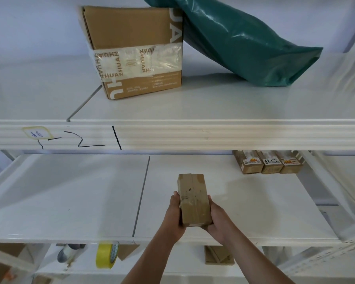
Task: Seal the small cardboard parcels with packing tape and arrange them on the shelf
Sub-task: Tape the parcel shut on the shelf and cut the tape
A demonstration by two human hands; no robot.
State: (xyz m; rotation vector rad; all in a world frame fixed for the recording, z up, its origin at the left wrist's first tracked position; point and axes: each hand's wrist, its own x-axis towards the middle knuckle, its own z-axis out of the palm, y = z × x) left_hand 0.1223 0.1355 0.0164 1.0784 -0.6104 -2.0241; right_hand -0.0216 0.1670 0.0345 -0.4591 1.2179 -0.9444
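Shelf (254,201) of white metal carries three small parcels (268,162) at its back right; over its middle, both hands grip a taped parcel (194,198), left hand (175,214) and right hand (217,220) wrapping its sides, fingers hidden.

Left hand (175,214) and right hand (217,219) extended forward, fingers curled, gripping between them.
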